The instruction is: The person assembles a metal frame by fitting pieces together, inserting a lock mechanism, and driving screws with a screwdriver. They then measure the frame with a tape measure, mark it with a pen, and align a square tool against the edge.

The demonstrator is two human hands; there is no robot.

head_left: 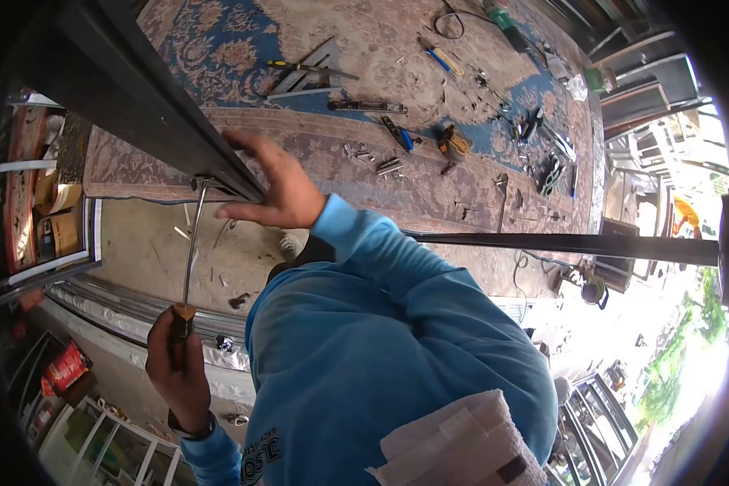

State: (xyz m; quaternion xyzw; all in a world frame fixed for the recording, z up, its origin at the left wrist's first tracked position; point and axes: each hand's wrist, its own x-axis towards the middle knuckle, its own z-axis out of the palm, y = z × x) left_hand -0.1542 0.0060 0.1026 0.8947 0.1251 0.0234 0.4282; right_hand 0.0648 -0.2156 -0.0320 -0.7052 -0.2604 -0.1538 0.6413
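Note:
My left hand (180, 368), low at the left, is closed around the dark and amber handle of a screwdriver (191, 251). Its long shaft points up, and the tip meets the underside of a dark metal profile (150, 105) by a small opening. My right hand (279, 185) grips the near end of this profile, with its fingers over the far side and its thumb along the near side. Whether a screw sits at the tip is too small to tell.
Tools lie on the patterned carpet (316, 146): a triangular square (320, 65), a utility knife (445, 61), a small plane-like tool (397, 134) and a green power tool (506, 28). Another dark bar (559, 243) stretches to the right. Metal lengths (138, 312) lie at lower left.

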